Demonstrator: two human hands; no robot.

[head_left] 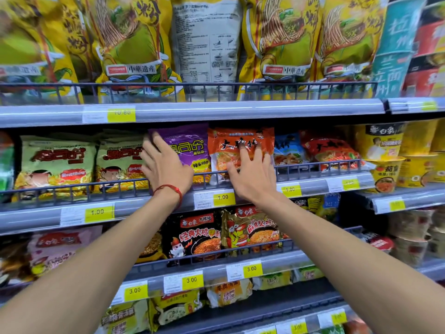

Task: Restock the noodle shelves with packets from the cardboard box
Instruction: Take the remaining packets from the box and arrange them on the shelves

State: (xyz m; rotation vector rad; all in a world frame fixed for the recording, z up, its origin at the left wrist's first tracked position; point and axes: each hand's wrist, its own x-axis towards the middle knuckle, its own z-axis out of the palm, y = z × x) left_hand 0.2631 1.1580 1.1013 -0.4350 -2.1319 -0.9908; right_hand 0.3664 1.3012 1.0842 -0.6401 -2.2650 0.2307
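Head view: two flat hands steady noodle packets on a shop shelf

Both bare forearms reach up from the bottom corners. The left hand [166, 165], a red cord [169, 189] round its wrist, lies flat with straight fingers on the left edge of one purple packet [190, 145]. The right hand [252, 175], fingers spread wide, presses one orange packet [240, 142] just beside it. Both packets stand upright behind the wire rail [313, 168]. Further left stand two green packets [55, 162].

Middle shelf [36, 215] carrying green packets [57, 160], purple packet [190, 150], orange packet [231, 141], all standing side by side behind wire rail [72, 189].
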